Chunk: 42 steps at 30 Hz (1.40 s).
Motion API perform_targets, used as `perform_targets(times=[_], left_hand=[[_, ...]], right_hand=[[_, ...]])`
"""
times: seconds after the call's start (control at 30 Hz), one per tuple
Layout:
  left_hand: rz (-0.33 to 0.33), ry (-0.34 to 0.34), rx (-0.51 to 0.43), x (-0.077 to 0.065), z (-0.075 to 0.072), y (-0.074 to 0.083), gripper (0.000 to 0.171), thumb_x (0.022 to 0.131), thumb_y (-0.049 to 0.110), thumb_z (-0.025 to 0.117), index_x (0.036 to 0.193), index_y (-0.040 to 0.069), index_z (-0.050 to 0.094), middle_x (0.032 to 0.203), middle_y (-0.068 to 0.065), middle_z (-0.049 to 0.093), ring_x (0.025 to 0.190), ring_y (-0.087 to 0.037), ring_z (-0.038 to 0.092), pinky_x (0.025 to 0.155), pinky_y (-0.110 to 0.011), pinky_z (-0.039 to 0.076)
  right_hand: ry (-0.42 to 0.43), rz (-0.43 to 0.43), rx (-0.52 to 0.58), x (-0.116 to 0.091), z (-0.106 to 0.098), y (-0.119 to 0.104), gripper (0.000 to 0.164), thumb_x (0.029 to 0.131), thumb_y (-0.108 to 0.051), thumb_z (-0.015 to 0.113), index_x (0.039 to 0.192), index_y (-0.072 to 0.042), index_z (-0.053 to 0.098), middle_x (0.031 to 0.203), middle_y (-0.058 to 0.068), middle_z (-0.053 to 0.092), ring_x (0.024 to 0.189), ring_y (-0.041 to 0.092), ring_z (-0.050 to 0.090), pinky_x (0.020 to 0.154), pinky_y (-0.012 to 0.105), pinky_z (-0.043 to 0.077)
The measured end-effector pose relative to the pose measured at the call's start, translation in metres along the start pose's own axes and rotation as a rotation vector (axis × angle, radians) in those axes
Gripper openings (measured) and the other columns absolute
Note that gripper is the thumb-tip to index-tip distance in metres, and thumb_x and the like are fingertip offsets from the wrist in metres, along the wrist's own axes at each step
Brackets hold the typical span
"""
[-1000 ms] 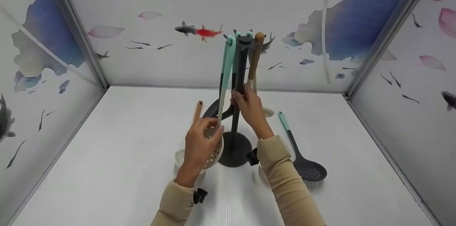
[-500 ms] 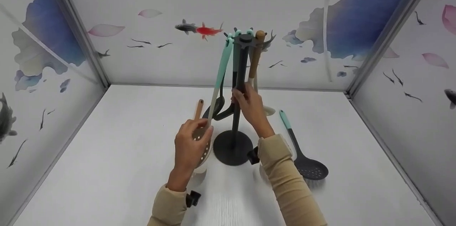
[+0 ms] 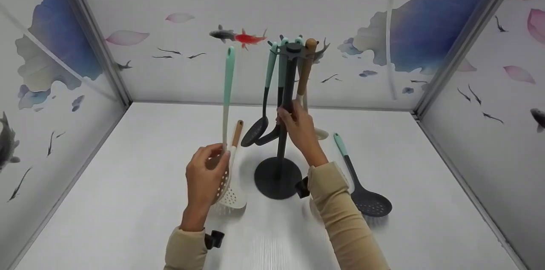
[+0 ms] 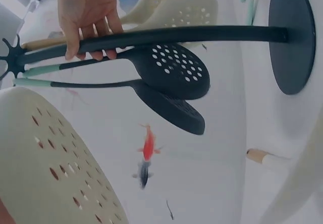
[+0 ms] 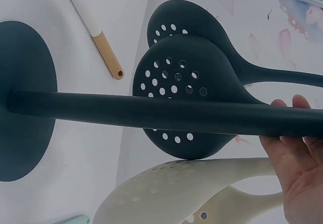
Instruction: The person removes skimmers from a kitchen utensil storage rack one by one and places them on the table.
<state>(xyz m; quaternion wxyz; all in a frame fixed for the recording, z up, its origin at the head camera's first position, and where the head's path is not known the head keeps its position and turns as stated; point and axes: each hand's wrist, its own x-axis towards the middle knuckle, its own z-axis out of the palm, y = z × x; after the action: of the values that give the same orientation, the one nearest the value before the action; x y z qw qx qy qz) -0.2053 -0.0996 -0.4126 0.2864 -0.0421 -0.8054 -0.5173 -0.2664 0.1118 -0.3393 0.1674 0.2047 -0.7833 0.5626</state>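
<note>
My left hand (image 3: 203,178) pinches a cream skimmer (image 3: 228,78) at its neck, with the teal handle pointing up and the holed head partly behind the fingers. In the left wrist view that skimmer's head (image 4: 55,158) looms large. My right hand (image 3: 303,136) grips the black pole (image 3: 281,146) of a utensil stand, whose round base (image 3: 277,182) rests on the table. Black skimmers (image 4: 174,67) with teal handles hang from its hooks. On the right side hang a brown-handled utensil (image 3: 306,65) and pale holed utensils (image 4: 186,9), partly hidden by my right hand in the head view.
A white slotted turner (image 3: 234,198) with a wooden handle lies left of the base, partly behind my left hand. Another black skimmer (image 3: 370,202) with a teal handle lies at the right. Printed walls (image 3: 272,1) enclose the white table (image 3: 140,176) at the back and sides.
The cream skimmer has come off its hook and moved left with my left hand, its handle now apart from the stand. The right hand keeps its place on the pole.
</note>
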Motion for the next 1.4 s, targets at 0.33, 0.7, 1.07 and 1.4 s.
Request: perform_targets(times=[0.33,0.7,1.07,1.4], left_hand=[[-0.216,0.030,0.090,0.009,-0.019,-0.058,0.025,0.089,0.023,0.062,0.108,0.007,0.066,0.096,-0.011,0.064,0.090,-0.021,0.059,0.083,-0.038,0.052],[-0.400,-0.103,0.186,0.008,-0.013,-0.119,0.034,0.093,0.028,0.055,0.117,0.005,0.060,0.107,-0.016,0.062,0.099,-0.026,0.057,0.084,-0.041,0.045],[-0.484,-0.195,0.286,0.005,0.000,-0.139,0.035,0.092,0.030,0.053,0.116,0.006,0.059,0.100,-0.014,0.064,0.090,-0.027,0.058,0.079,-0.042,0.043],[-0.518,-0.297,0.425,0.007,0.002,-0.135,0.042,0.094,0.031,0.049,0.121,0.000,0.053,0.111,-0.021,0.057,0.105,-0.037,0.050,0.092,-0.054,0.034]], right_hand=[[0.020,-0.015,-0.005,0.008,0.003,0.039,0.019,0.097,-0.017,0.049,0.105,-0.001,0.052,0.086,0.019,0.061,0.077,0.030,0.059,0.069,0.036,0.049],[0.032,-0.014,-0.012,0.008,0.003,0.035,0.016,0.097,-0.015,0.049,0.102,0.000,0.052,0.084,0.020,0.061,0.075,0.031,0.058,0.063,0.022,0.044],[0.018,-0.027,-0.031,0.004,0.002,0.021,0.015,0.098,-0.011,0.047,0.099,0.003,0.051,0.083,0.024,0.060,0.075,0.039,0.057,0.064,0.023,0.043],[0.020,-0.039,-0.017,0.008,0.003,0.041,0.014,0.098,-0.019,0.048,0.099,-0.005,0.052,0.081,0.013,0.061,0.072,0.028,0.058,0.063,0.025,0.046]])
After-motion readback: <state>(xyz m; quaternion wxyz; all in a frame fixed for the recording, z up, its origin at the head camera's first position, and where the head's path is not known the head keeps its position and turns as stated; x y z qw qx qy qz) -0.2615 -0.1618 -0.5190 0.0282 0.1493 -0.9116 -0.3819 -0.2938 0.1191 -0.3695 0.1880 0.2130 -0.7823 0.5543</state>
